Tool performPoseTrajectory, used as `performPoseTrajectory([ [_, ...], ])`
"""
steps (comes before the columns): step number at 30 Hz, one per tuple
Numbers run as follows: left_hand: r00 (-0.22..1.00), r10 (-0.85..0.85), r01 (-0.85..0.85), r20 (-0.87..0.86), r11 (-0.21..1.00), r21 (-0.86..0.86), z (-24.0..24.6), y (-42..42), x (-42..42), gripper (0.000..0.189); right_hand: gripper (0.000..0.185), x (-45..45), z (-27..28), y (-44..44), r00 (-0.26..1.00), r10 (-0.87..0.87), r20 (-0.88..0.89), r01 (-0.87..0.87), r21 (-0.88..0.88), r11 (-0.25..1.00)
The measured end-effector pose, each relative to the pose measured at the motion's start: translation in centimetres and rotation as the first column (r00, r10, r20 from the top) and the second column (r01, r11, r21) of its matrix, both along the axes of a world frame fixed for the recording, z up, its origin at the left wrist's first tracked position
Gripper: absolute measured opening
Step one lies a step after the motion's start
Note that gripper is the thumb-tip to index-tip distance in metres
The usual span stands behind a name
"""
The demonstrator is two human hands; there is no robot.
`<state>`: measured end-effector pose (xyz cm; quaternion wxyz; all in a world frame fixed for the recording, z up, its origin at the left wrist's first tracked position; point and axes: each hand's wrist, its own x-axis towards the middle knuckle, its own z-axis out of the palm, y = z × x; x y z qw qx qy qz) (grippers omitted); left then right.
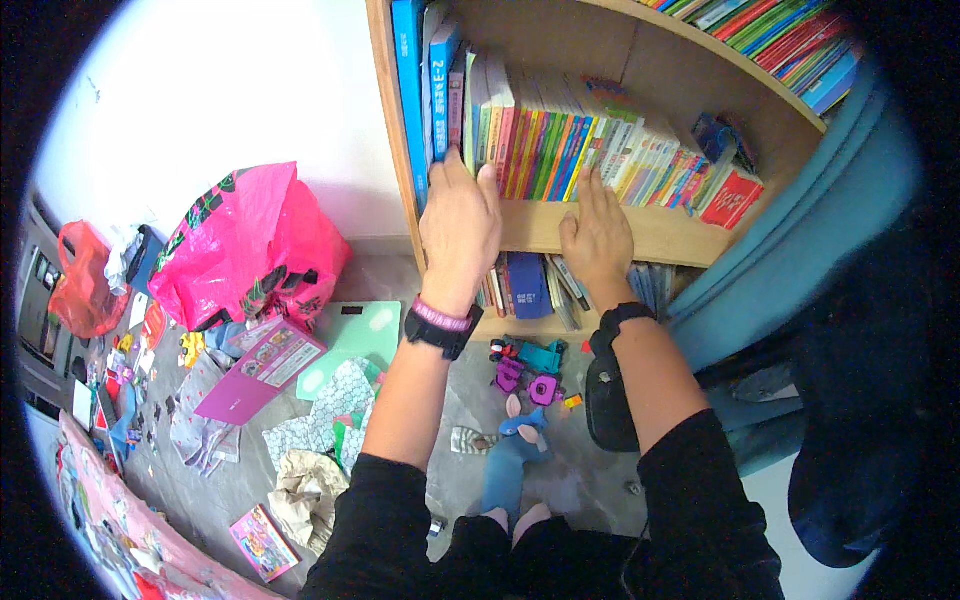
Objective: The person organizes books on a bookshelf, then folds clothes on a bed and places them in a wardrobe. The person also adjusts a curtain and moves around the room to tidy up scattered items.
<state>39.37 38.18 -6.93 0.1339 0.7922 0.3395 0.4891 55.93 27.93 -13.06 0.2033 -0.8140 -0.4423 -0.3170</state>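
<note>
A wooden bookshelf (525, 225) holds a row of upright books (551, 154) with many-coloured spines. My left hand (461, 214), palm towards the shelf, rests its fingertips near the lower ends of a blue book (442, 90) and a thin purple-pink book (455, 105) at the row's left. Lower down and to the right, my right hand (598, 232) has its fingertips at the foot of the yellow and white spines, in front of the shelf board. Neither hand is closed round a book. A red-covered book (733, 199) leans at the right end.
Below, another shelf holds more books (529, 285). On the floor lie a blue stuffed toy (514, 457), purple and teal toy pieces (541, 356), clothes (307, 495) and a purple book (259, 371). A pink plastic bag (255, 240) stands left; a teal curtain (817, 217) hangs right.
</note>
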Motion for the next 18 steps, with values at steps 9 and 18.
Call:
performPoseTrajectory([
  [9,0.999,-0.034,0.032,0.019,0.994,0.101,0.1,1.1,-1.4,0.033,0.069,-0.3,0.5,-0.3,0.999,0.030,-0.034,-0.030,-0.006,1.000],
  [18,0.983,-0.166,0.176,0.078,0.974,-0.142,1.3,1.0,-1.2,0.025,0.069,-0.4,0.5,-0.2,1.000,0.004,-0.022,-0.004,0.000,1.000],
])
